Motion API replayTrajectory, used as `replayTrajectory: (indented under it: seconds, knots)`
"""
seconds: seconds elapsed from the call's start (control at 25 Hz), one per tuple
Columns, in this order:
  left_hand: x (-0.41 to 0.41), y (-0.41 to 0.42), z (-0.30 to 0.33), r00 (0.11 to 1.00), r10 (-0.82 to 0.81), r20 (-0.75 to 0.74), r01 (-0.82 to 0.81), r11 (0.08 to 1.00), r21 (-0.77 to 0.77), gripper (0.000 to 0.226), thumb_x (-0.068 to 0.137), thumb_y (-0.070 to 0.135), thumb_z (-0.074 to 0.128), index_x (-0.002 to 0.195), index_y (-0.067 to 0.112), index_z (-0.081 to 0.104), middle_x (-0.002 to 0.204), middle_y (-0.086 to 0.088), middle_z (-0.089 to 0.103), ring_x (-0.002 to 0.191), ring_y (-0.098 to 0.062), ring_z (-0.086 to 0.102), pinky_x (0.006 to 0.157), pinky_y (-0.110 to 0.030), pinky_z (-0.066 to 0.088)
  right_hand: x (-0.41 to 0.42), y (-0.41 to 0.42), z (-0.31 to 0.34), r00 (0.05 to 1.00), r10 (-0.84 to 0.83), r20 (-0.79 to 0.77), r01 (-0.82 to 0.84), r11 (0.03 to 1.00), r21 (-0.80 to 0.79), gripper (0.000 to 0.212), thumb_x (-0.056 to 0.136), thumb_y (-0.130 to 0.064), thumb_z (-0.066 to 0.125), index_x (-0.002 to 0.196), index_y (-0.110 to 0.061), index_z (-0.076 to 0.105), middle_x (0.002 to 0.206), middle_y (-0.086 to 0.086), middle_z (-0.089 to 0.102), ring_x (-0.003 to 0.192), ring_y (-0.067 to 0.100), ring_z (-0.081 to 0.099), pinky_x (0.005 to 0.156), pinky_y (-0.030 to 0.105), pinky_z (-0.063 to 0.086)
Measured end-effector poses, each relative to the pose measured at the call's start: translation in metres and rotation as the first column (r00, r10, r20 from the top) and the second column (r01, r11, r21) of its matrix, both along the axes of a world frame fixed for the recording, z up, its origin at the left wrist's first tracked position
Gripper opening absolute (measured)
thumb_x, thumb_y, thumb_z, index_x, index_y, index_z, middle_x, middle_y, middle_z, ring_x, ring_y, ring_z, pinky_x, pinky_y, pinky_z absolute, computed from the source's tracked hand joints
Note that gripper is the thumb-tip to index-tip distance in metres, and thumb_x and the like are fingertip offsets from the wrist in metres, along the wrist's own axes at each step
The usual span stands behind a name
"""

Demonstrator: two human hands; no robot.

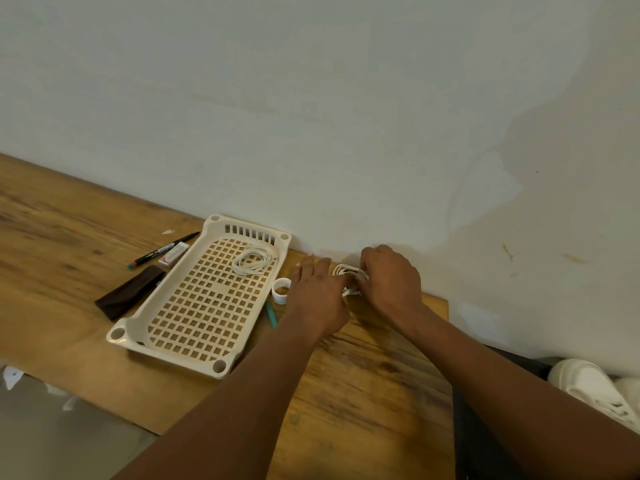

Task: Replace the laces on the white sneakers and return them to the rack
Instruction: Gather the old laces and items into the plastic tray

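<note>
White laces (348, 277) lie bundled right of centre, near the wall, pinched between the left hand (320, 296) and right hand (391, 280), whose fingers curl around them. Another lace coil (252, 260) rests in the perforated tray (201, 344); a white sneaker (588, 386) sits lower right.

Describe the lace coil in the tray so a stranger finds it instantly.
Find the cream lattice tray on the wooden table. In its far end by the wall lies a loose white lace coil. Unlike the other lace bundle, no hand touches it.
</note>
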State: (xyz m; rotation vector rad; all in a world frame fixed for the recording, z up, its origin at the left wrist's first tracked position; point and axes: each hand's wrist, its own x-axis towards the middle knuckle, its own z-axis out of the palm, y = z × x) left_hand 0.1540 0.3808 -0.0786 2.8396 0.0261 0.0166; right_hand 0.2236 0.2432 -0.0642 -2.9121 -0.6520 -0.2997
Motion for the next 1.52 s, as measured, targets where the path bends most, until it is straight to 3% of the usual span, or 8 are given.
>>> replayTrajectory:
  seconds: [0.28, 0.56, 0.92, 1.04, 1.12, 1.28, 1.4, 1.52]
  knots:
    - [0.001, 0.000, -0.002, 0.998, -0.024, -0.055, 0.027, 0.998, 0.055, 0.054, 0.098, 0.032, 0.056, 0.150, 0.042, 0.044, 0.167, -0.009, 0.021, 0.156, -0.038, 0.005, 0.126, -0.056, 0.006, 0.001, 0.001, -0.008, 0.985, -0.140, -0.103, 0.144, 0.989, 0.040, 0.017, 0.096, -0.033, 0.065, 0.085, -0.023, 0.074, 0.079, -0.003, 0.066, 0.069, 0.016, 0.060, 0.062, 0.028, 0.054]
    - [0.003, 0.000, -0.001, 0.997, -0.008, -0.073, 0.012, 0.999, 0.049, 0.049, 0.096, 0.037, 0.056, 0.145, 0.039, 0.052, 0.166, -0.008, 0.023, 0.156, -0.037, 0.005, 0.126, -0.056, 0.005, 0.001, 0.000, -0.006, 0.989, -0.081, -0.120, 0.095, 0.989, 0.114, 0.019, 0.094, -0.034, 0.062, 0.089, -0.026, 0.079, 0.083, -0.005, 0.073, 0.071, 0.016, 0.063, 0.059, 0.026, 0.051]
    - [0.002, 0.002, -0.003, 0.998, 0.017, -0.064, -0.017, 1.000, 0.011, 0.044, 0.099, 0.040, 0.053, 0.142, 0.033, 0.057, 0.165, -0.008, 0.029, 0.156, -0.036, 0.009, 0.127, -0.055, 0.005, 0.002, -0.002, 0.011, 0.937, -0.168, -0.305, 0.305, 0.819, 0.486, 0.017, 0.082, -0.025, 0.070, 0.066, -0.026, 0.075, 0.067, -0.011, 0.068, 0.065, 0.015, 0.064, 0.055, 0.025, 0.044]
    - [0.003, 0.001, -0.004, 0.997, 0.037, -0.061, -0.037, 0.999, 0.003, 0.045, 0.100, 0.046, 0.049, 0.141, 0.030, 0.059, 0.163, -0.007, 0.032, 0.156, -0.034, 0.012, 0.127, -0.053, 0.006, 0.001, -0.004, 0.013, 0.949, -0.206, -0.238, 0.287, 0.876, 0.387, 0.017, 0.081, -0.028, 0.069, 0.066, -0.022, 0.073, 0.067, -0.009, 0.067, 0.062, 0.015, 0.063, 0.053, 0.026, 0.047]
    - [0.003, 0.001, -0.005, 0.998, 0.042, -0.038, -0.042, 0.999, 0.009, 0.044, 0.100, 0.047, 0.049, 0.138, 0.031, 0.061, 0.162, -0.006, 0.035, 0.155, -0.034, 0.015, 0.126, -0.053, 0.007, 0.002, -0.004, 0.012, 0.979, -0.185, -0.089, 0.198, 0.965, 0.171, 0.017, 0.082, -0.028, 0.066, 0.069, -0.018, 0.068, 0.066, -0.004, 0.063, 0.059, 0.018, 0.060, 0.053, 0.028, 0.049]
    - [0.002, 0.001, -0.003, 1.000, 0.021, -0.023, -0.021, 1.000, -0.006, 0.042, 0.098, 0.042, 0.054, 0.137, 0.028, 0.063, 0.160, -0.006, 0.037, 0.154, -0.034, 0.018, 0.127, -0.053, 0.010, 0.011, 0.009, 0.009, 0.998, 0.057, -0.008, -0.057, 0.982, -0.182, 0.013, 0.090, -0.020, 0.059, 0.078, -0.016, 0.060, 0.072, 0.000, 0.055, 0.068, 0.024, 0.059, 0.054, 0.029, 0.035]
    - [0.000, 0.001, 0.000, 1.000, 0.001, -0.006, -0.001, 1.000, -0.030, 0.038, 0.096, 0.038, 0.057, 0.133, 0.033, 0.064, 0.157, -0.004, 0.040, 0.152, -0.033, 0.022, 0.126, -0.053, 0.013, 0.010, 0.011, 0.004, 0.990, 0.101, -0.095, -0.114, 0.983, -0.146, 0.012, 0.094, -0.019, 0.060, 0.084, -0.014, 0.066, 0.082, 0.005, 0.064, 0.079, 0.028, 0.065, 0.061, 0.032, 0.042]
    - [0.000, 0.005, 0.002, 0.999, 0.025, 0.039, -0.023, 0.998, -0.054, 0.040, 0.094, 0.035, 0.061, 0.134, 0.033, 0.065, 0.153, -0.001, 0.047, 0.146, -0.027, 0.032, 0.124, -0.048, 0.021, 0.003, 0.001, 0.000, 0.994, -0.020, -0.109, 0.019, 1.000, -0.007, 0.029, 0.100, -0.038, 0.062, 0.078, -0.019, 0.056, 0.074, 0.000, 0.057, 0.072, 0.023, 0.063, 0.061, 0.032, 0.047]
